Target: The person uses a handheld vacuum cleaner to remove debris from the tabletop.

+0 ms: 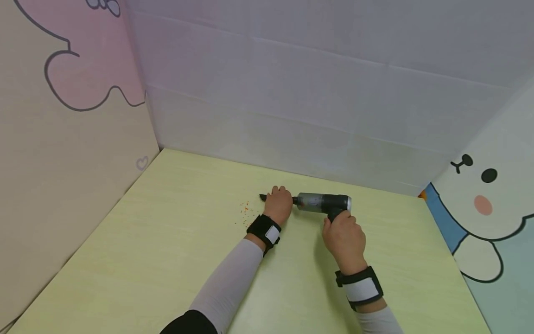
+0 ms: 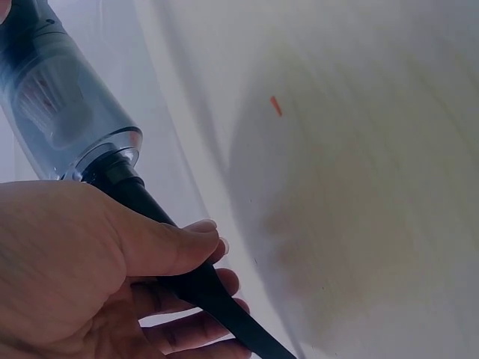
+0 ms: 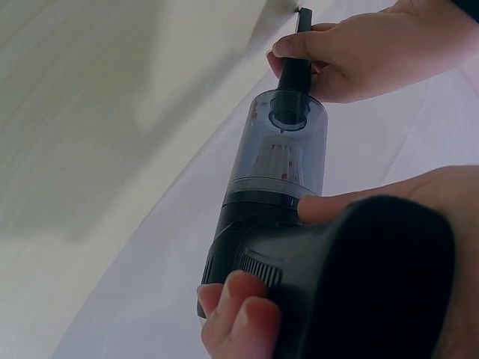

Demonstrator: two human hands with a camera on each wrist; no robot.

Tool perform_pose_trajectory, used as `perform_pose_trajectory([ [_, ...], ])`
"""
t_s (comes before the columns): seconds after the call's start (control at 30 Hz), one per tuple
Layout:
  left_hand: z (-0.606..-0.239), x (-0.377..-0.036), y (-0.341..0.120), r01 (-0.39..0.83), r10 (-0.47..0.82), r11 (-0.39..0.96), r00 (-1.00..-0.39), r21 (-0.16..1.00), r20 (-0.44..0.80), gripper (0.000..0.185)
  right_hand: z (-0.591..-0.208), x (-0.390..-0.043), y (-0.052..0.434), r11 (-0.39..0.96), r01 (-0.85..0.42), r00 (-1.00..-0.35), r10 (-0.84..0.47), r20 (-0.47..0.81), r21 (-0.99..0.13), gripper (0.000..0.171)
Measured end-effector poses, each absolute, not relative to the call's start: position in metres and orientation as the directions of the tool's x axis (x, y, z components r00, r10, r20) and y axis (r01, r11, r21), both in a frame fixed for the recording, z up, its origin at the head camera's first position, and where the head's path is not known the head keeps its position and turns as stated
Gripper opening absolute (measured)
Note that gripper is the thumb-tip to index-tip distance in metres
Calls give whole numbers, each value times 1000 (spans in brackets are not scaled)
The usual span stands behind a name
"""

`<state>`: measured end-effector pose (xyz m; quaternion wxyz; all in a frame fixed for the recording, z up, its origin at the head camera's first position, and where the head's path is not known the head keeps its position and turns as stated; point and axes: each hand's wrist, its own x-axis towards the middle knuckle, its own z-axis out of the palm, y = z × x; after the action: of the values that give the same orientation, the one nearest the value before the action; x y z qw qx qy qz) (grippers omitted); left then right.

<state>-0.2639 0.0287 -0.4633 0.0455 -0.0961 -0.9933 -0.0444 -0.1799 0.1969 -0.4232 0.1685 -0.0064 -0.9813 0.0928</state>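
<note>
A handheld vacuum cleaner (image 1: 310,202) with a clear dust cup (image 3: 281,146) and a black body is held level above the table. My right hand (image 1: 345,239) grips its handle, fingers wrapped round it. At the front, my left hand (image 1: 278,204) holds the black crevice nozzle (image 2: 198,288), thumb on one side and fingers on the other. The nozzle's tip points left in the head view. Small orange-red bits (image 1: 246,208) lie scattered on the table near that tip. Through the dust cup, a pleated filter (image 2: 52,97) shows, with some reddish specks in the right wrist view.
The pale yellow table (image 1: 167,241) meets a white cloth-like back wall (image 1: 292,93). A panel with a pink cartoon shape (image 1: 96,60) stands on the left, and one with a cartoon face (image 1: 479,195) on the right. Both wrists wear black straps (image 1: 360,286).
</note>
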Motion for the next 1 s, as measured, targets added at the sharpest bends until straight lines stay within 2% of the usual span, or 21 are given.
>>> perform_pose_trajectory([
  [0.63,-472,-251,35,200,192,980,-955,12,225,20,-423,-171,206,984,-27,-951,30,309,-177,43],
  [1.0,-459,-232,39,191,187,981,-935,-15,303,16,-419,-165,212,983,-26,-960,26,278,-182,43],
])
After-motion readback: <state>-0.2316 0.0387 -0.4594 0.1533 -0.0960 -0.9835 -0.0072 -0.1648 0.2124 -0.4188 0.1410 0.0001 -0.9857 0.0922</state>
